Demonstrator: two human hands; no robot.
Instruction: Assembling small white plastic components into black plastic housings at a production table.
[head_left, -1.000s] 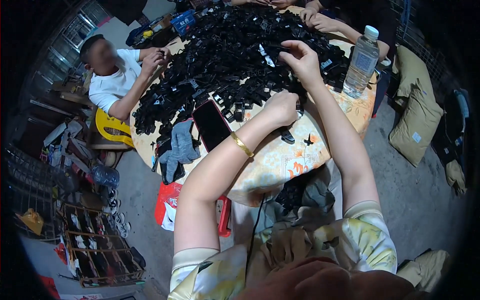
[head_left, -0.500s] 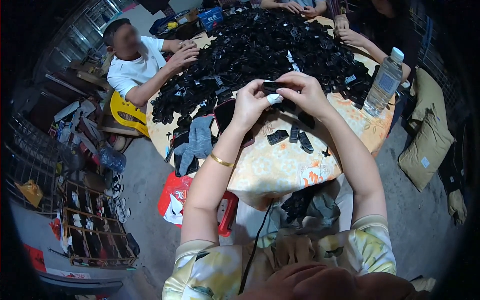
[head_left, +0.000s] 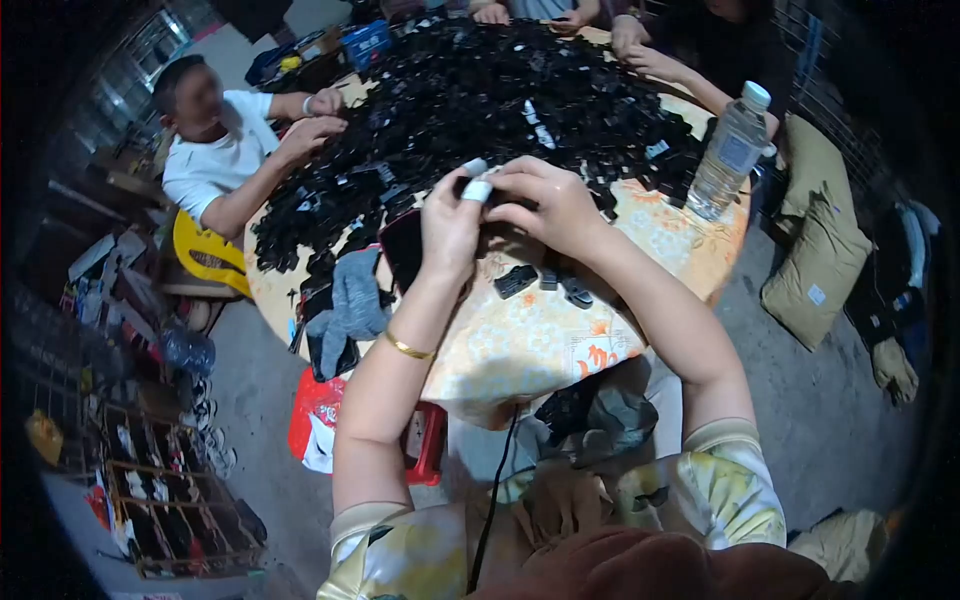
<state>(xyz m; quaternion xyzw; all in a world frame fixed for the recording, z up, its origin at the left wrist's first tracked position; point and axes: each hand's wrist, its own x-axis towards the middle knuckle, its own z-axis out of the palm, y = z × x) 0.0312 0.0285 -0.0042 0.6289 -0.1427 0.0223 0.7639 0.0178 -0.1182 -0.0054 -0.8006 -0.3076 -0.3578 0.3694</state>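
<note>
My left hand is closed, with white coverings on its thumb and a fingertip pinched near each other. My right hand meets it from the right, fingers bent against those fingertips. Whatever lies between the hands is hidden by the fingers. Both are in front of a large heap of small black plastic parts. Just below my right hand, a black clip-like part and a couple of similar pieces lie on the flowered tablecloth. Beside my left wrist is a dark flat phone-like object.
A grey glove lies at the table's left edge. On the right stands a clear bottle. Co-workers sit around the heap, one in a white shirt at left. A red stool is below the table edge; tan sacks are at right.
The view has swung, shifting the scene leftward. A black part that showed between my fingertips is now hidden. My right thumb has come away from the left thumb, and my hands have turned.
</note>
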